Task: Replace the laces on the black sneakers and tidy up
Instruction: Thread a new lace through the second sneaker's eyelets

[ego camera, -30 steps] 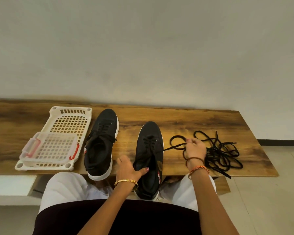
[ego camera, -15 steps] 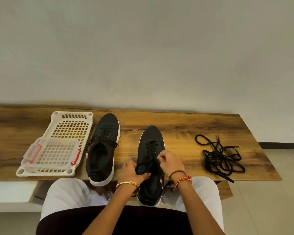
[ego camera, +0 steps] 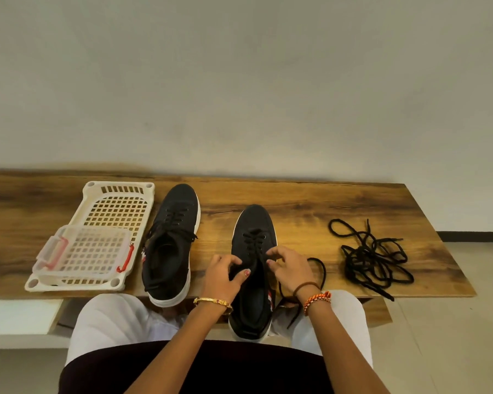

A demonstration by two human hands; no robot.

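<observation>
Two black sneakers with white soles lie on a wooden bench. The left sneaker is laced and lies untouched. The right sneaker hangs over the bench's front edge between my knees. My left hand grips its left collar, thumb across the opening. My right hand pinches the lace at the sneaker's top eyelets. A loose lace end loops out to the right of that hand and hangs off the edge. A tangled pile of black laces lies on the bench to the right.
A cream perforated tray holding a smaller clear basket with red handles sits at the bench's left. A plain wall rises right behind the bench. Tiled floor shows to the right, and my white-trousered knees press against the front edge.
My right hand left the lace pile at the right, came back to the right sneaker and now pinches its lace. A lace end now trails beside the sneaker.
</observation>
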